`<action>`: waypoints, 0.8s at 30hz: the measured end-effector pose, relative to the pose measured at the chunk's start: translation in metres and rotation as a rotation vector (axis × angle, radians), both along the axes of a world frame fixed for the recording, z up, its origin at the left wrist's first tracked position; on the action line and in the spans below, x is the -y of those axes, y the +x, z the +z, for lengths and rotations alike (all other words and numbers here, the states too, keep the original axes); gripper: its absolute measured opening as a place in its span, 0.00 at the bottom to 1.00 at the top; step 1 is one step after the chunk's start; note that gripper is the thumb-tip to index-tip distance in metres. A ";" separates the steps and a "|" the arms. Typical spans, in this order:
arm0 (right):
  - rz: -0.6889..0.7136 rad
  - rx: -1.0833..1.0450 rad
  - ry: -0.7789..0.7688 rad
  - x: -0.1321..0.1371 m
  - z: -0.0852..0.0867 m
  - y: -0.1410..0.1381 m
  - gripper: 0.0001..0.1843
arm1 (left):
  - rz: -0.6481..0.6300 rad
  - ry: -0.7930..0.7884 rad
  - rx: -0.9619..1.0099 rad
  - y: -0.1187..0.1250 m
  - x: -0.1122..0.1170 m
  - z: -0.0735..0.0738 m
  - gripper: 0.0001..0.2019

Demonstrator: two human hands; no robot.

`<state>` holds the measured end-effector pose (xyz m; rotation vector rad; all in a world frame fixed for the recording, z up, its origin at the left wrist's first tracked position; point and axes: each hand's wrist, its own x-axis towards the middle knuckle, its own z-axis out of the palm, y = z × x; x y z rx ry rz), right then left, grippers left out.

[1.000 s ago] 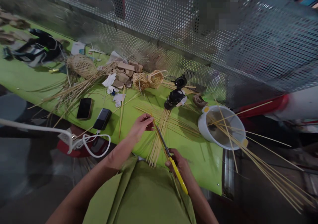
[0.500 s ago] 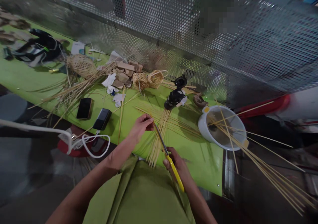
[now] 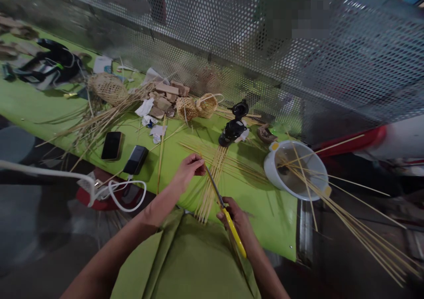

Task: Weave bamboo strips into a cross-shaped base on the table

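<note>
My right hand is closed round the yellow handle of a pair of scissors, seen nearly edge-on. Their narrow metal blades point up and left, across a fan of woven bamboo strips. At the blade tips, the fingers of my left hand are pinched together on what looks like the end of a thin bamboo strip, mostly hidden. A black bottle-like object with an open lid lies at the far end of the woven strips. More strips lie crosswise beneath.
A white bucket with long strips sticking out stands on the right. Small woven baskets, wood offcuts and a strip bundle lie behind. On the left are a phone and a power bank. A perforated metal panel borders the green table.
Almost nothing differs. Both hands and the scissors hold nearly the same place, and the view has shifted very slightly.
</note>
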<state>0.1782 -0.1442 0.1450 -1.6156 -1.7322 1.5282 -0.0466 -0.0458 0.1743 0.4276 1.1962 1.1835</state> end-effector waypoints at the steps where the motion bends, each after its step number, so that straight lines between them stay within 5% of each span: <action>1: 0.013 0.001 -0.003 0.000 -0.001 0.002 0.26 | -0.012 0.019 -0.014 0.000 0.000 0.001 0.09; 7: 0.093 0.023 0.056 0.000 0.003 0.010 0.28 | -0.057 0.082 -0.029 0.003 0.006 0.006 0.09; 18: 0.032 -0.060 -0.017 0.000 0.001 0.007 0.27 | -0.004 0.035 0.003 0.010 0.015 0.013 0.10; 24: -0.017 -0.123 -0.093 0.001 0.002 0.005 0.25 | -0.009 0.049 0.003 0.010 0.015 0.003 0.09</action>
